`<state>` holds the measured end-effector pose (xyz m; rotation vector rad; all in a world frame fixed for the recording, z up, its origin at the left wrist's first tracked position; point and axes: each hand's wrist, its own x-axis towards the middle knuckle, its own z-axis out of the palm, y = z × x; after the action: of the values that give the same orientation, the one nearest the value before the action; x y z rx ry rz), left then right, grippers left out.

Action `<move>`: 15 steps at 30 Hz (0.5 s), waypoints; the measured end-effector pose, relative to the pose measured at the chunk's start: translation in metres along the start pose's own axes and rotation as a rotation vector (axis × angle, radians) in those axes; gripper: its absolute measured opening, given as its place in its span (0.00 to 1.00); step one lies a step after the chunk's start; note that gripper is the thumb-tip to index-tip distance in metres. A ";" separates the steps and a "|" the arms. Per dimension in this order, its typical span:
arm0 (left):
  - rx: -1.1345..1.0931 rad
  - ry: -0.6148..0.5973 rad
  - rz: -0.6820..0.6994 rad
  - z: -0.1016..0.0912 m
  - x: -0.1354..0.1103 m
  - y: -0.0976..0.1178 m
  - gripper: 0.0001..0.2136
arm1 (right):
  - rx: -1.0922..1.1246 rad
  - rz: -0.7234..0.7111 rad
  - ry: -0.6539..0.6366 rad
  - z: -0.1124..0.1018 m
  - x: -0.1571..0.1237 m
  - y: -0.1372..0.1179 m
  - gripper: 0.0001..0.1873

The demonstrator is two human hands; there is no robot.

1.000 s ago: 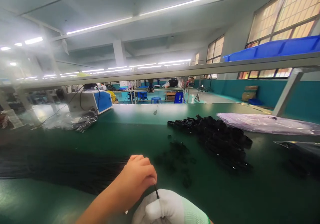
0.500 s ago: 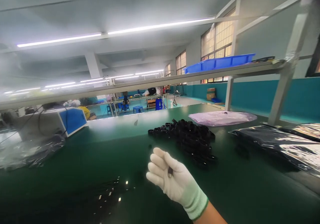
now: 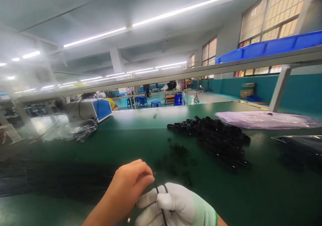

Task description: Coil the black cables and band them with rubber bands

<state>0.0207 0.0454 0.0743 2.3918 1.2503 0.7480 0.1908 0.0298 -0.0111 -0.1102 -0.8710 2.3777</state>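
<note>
My left forearm slants up from the bottom edge, and my bare left hand point(image 3: 133, 184) curls its fingers downward, thumb tip just beside the upper end of a thin black cord point(image 3: 163, 216); whether it pinches that end, I can't quite tell. Below it, my gloved right hand point(image 3: 179, 202) has its fingers curled in, thumb folded over the cord, gripping it above the green table point(image 3: 128, 140), near a black pile point(image 3: 221, 140).
</note>
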 end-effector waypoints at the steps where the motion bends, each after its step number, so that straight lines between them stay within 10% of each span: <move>1: -0.017 0.000 -0.020 0.001 0.005 0.000 0.08 | -0.012 -0.012 0.010 -0.001 0.001 0.003 0.28; 9: -0.224 -0.141 -0.147 0.047 0.007 -0.045 0.15 | 0.094 -0.091 -0.008 0.010 0.002 -0.005 0.17; 15: 0.187 0.006 -0.115 0.077 -0.039 -0.082 0.12 | 0.119 -0.376 0.159 0.008 -0.001 -0.022 0.13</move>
<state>-0.0061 0.0544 -0.0417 2.4367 1.5066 0.6296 0.2004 0.0383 0.0083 -0.0789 -0.6127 2.0317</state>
